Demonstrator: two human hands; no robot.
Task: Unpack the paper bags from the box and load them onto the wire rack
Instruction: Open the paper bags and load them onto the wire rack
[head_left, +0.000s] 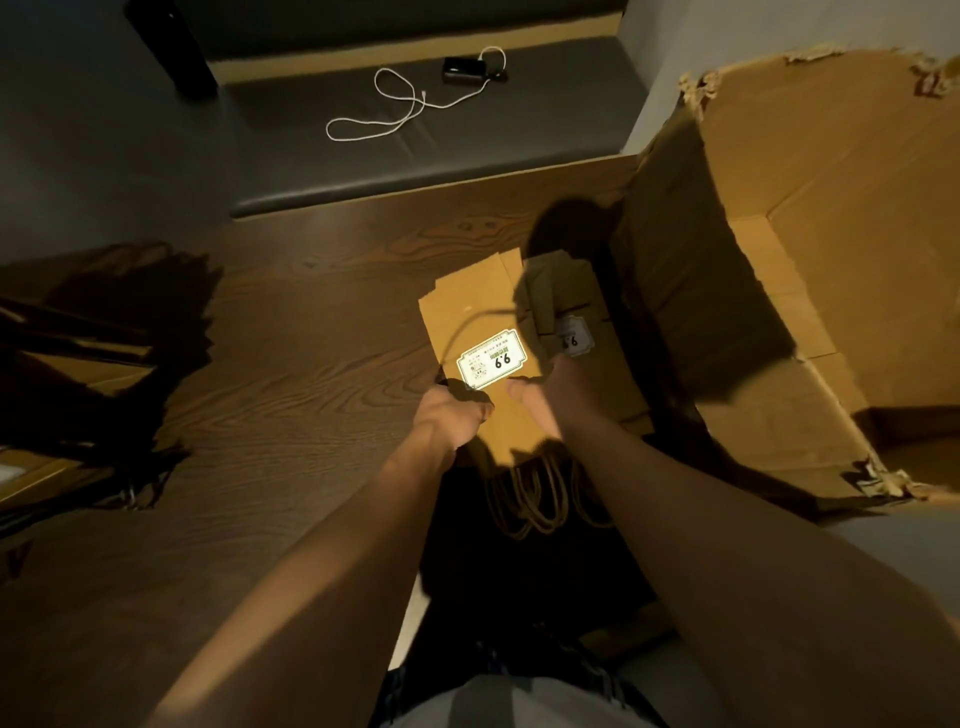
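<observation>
Head view, dim light, looking down past both forearms.

I see my left hand (451, 415) at the near left edge of a flat brown paper bag (475, 322), fingers curled over that edge and gripping it. My right hand (545, 389) is at the same bag's near right side, thumb laid across the top face, the other fingers tucked under or behind; I read that as a hold on the bag, though the fingertips are hidden.

The bag carries a white price label (491, 359) reading 9.9, just ahead of both thumbs. A second bag (566, 306) lies in shadow just right of it, partly under it, with its own label (572, 336). Twisted paper handles (540, 499) hang below the held bags, between my wrists.

The cardboard box (810, 260) stands open to the right, its torn flaps spread wide; the bags sit against its left flap, above the wood-grain floor (291, 364).

At the far left edge of the floor I make out a dark frame (78, 338) with brown sheets in it; too dark for me to say more.

Beyond, a grey cushioned bench (467, 145) holds a white cable (410, 104) and a small black device (462, 69), touching at the cable's end.
</observation>
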